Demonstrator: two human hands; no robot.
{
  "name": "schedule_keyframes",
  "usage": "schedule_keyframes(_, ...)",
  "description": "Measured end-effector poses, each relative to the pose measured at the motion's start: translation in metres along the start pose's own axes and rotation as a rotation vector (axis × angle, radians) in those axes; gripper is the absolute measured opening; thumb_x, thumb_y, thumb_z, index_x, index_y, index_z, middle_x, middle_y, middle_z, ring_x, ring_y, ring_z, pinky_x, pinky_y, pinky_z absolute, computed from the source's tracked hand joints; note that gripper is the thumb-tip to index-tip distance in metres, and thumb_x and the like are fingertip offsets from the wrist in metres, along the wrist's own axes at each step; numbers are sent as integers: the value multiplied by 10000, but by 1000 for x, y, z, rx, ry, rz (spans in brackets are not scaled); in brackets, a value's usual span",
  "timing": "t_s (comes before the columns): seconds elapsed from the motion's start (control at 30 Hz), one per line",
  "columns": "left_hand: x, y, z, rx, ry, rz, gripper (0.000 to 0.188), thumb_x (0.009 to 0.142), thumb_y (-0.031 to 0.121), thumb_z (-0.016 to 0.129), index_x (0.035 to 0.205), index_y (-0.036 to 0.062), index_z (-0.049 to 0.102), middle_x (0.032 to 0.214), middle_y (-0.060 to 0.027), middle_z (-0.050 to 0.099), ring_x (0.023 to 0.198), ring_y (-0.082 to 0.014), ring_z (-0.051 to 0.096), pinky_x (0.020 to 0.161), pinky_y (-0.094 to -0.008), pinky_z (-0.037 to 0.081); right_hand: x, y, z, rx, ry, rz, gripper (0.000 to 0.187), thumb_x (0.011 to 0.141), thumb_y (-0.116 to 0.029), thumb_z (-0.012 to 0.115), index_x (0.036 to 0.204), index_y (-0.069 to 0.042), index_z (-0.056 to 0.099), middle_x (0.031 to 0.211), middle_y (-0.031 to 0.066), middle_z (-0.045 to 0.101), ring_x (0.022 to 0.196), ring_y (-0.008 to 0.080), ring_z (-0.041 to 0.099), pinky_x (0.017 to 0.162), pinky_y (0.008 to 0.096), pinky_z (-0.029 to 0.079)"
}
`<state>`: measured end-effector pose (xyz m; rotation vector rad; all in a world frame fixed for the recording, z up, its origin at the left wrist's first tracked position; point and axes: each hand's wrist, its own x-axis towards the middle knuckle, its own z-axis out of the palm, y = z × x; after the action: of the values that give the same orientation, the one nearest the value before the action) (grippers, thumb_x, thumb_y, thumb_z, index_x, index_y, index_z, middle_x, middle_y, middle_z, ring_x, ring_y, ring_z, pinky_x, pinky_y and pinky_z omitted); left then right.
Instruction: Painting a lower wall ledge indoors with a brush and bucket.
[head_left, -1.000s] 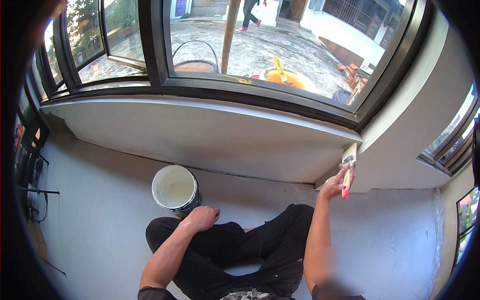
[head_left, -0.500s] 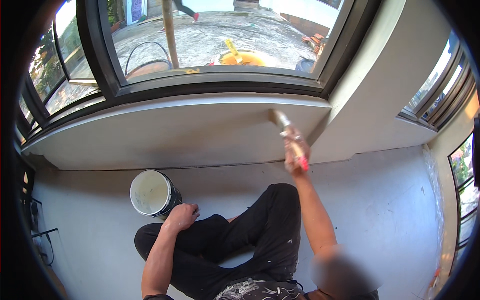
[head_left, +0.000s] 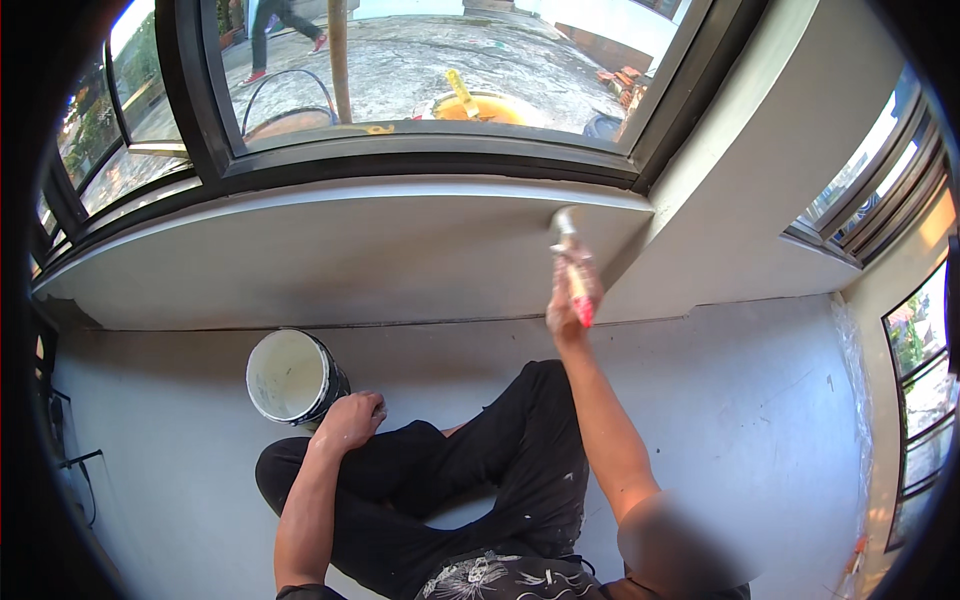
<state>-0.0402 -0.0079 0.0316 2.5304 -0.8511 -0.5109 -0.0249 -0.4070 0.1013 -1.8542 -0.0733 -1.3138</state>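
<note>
My right hand [head_left: 578,285] is closed around the handle of a paintbrush [head_left: 567,226], whose red handle end shows below the palm. The bristles are against the upper part of the low grey wall [head_left: 420,250] under the window, close to its right corner. On my left knee rests my left hand [head_left: 350,421], closed with the fingers curled under and nothing visible in it. Just beyond it on the floor stands a paint bucket [head_left: 262,385], pale inside and dark outside, with whitish residue on its inner wall.
A dark-framed window [head_left: 430,160] runs above the wall, and a pillar [head_left: 740,150] juts out at right. Clear plastic sheeting [head_left: 858,400] lies along the right floor edge. Outside are a tub [head_left: 505,108] with yellow contents and a walking person [head_left: 275,30].
The brush has swung from leaning left to nearly upright, its bristles shifting right along the wall. My left hand stays on the knee. Outside, the person has come further into view at left.
</note>
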Motion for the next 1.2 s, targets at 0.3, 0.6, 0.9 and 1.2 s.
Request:
schedule_keyframes(0.3,-7,1,-5,13,-3,-37,213,934,186,661,1041,8,709,1063,-187,712,996,-416,680,900,-493,531,36,35,-76,-217,161,-57,152,1019,-19,604,1143,35,672,1235,219,694,1095,309,703,940,378,575)
schedule_keyframes(0.6,-5,3,-6,-14,-2,-48,223,926,198,682,1044,10,711,1070,-185,713,1001,-413,681,901,-489,531,5,15,-31,-236,24,-124,144,983,-32,632,1097,24,699,1282,205,681,1083,293,701,943,381,565)
schedule_keyframes(0.9,-12,5,-11,-16,20,-60,232,920,187,709,1041,-11,704,1021,-194,703,971,-410,676,865,-482,532,27,29,-87,-61,-138,67,193,953,15,650,1141,8,693,1279,191,690,1069,265,700,953,364,549)
schedule_keyframes(1.2,-15,11,-31,-94,178,-31,212,935,194,683,1013,-3,678,1028,-184,687,980,-419,666,868,-486,527,40,7,-136,-494,-2,24,223,986,-31,648,1203,17,654,1224,197,687,1106,299,688,954,400,558)
